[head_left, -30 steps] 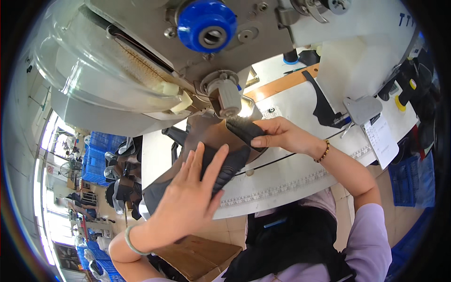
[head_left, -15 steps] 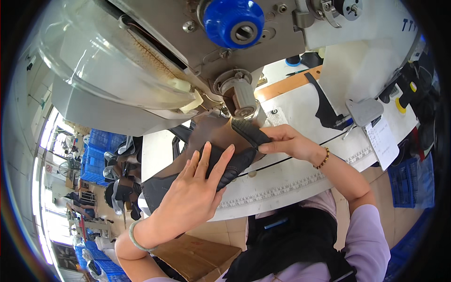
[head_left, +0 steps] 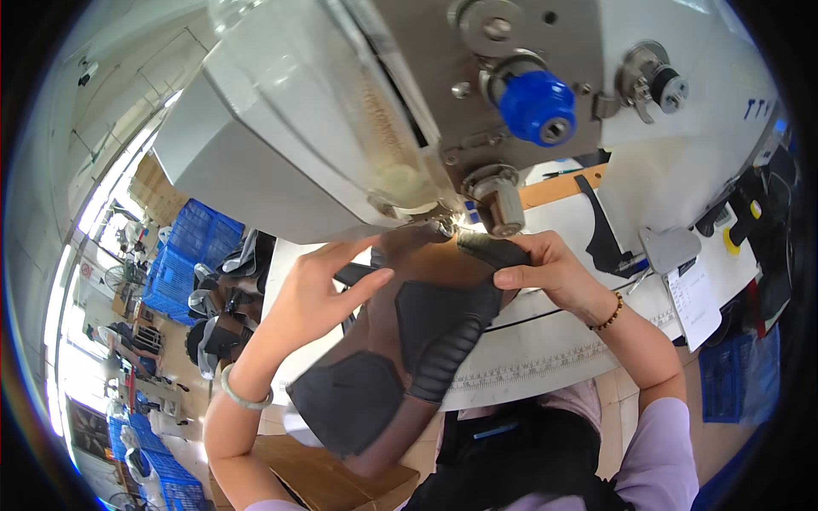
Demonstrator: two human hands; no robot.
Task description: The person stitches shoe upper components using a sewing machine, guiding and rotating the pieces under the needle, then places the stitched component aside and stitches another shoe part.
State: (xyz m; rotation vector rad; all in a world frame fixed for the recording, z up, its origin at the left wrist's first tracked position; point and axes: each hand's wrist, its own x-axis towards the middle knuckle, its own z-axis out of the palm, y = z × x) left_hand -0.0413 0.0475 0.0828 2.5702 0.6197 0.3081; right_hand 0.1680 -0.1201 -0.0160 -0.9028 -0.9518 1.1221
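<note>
A sheer brown fabric piece [head_left: 362, 328] with black panels sewn on lies under the sewing machine head [head_left: 511, 94]. One panel is smooth and angular [head_left: 349, 400]; another is ribbed and padded [head_left: 447, 353]. The near end hangs over the table edge. My right hand [head_left: 554, 277] pinches the piece's right edge beside the presser area, thumb on top. My left hand [head_left: 319, 289] rests against its left side, with thumb and fingers spread and the thumb lying on the fabric. The needle is hard to make out near the bright lamp spot.
A measuring scale [head_left: 545, 366] runs along the white table's front edge. Right of the machine lie a black cut piece [head_left: 601, 226], a grey metal plate [head_left: 669, 249] and a paper sheet [head_left: 692, 302]. Blue crates [head_left: 189, 260] stand on the left, with another blue crate [head_left: 724, 383] at right.
My left hand has lifted off the black panel and moved up and left to the fabric's side, uncovering the panels. The right hand keeps its pinch. The whole view has shifted.
</note>
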